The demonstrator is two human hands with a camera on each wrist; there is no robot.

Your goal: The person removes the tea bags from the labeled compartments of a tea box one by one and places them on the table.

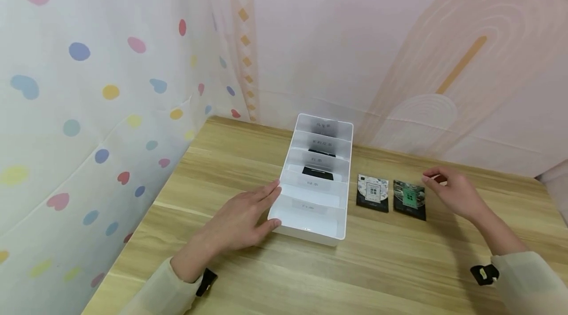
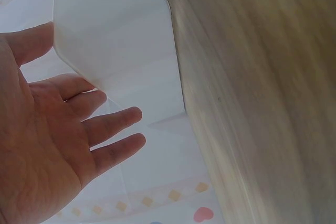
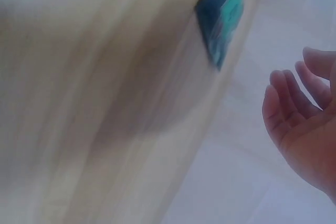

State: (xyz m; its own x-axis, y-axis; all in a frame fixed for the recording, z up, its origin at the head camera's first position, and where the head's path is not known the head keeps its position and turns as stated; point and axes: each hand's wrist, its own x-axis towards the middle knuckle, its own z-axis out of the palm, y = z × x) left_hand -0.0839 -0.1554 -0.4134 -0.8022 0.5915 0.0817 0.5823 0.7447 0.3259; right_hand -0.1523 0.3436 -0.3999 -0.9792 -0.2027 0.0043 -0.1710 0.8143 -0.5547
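Observation:
A white organizer box [image 1: 284, 228] with a row of labelled compartments stands on the table. My left hand [image 1: 241, 219] touches its near left side, fingers at the rim; the left wrist view shows that hand [image 2: 58, 124] with fingers spread beside the white wall [image 2: 121, 40]. Black packets [image 1: 317, 173] show inside two middle compartments. To the right of the box lie a white-and-black sachet [image 1: 372, 192] and a green-and-black sachet [image 1: 409, 199]. My right hand [image 1: 454, 192] hovers beside the green one, fingers loosely bent and holding nothing; the right wrist view shows it [image 3: 304, 119] apart from the sachet [image 3: 223, 17].
The wood-grain table [image 1: 310, 280] runs back to a pale patterned curtain [image 1: 310, 39]. On the left hangs a white curtain with coloured dots and hearts [image 1: 80, 132]. Black straps [image 1: 484, 274] are on both wrists.

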